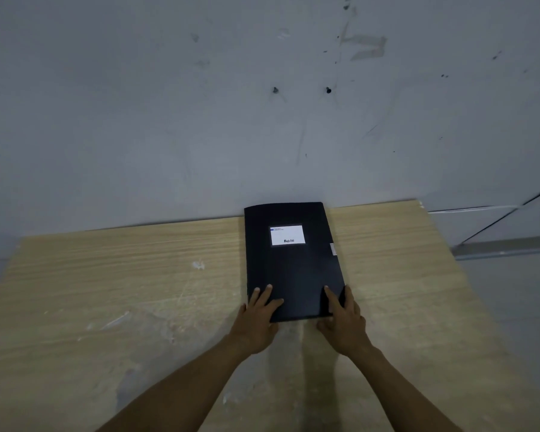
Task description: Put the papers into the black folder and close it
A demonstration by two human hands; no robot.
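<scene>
A black folder [293, 269] lies closed and flat on the wooden table [138, 291], its far end against the wall. A white label [287, 235] sits on its cover, and a small pale tab [333, 248] sticks out at its right edge. My left hand [258, 316] holds the folder's near left corner, fingers spread on the cover. My right hand [343, 319] grips the near right corner, fingers on the cover and around the edge. No loose papers are visible.
A grey scuffed wall [262, 120] rises directly behind the table. The tabletop has pale scratches and smudges. Right of the table, grey floor [512, 307] shows past the table's edge.
</scene>
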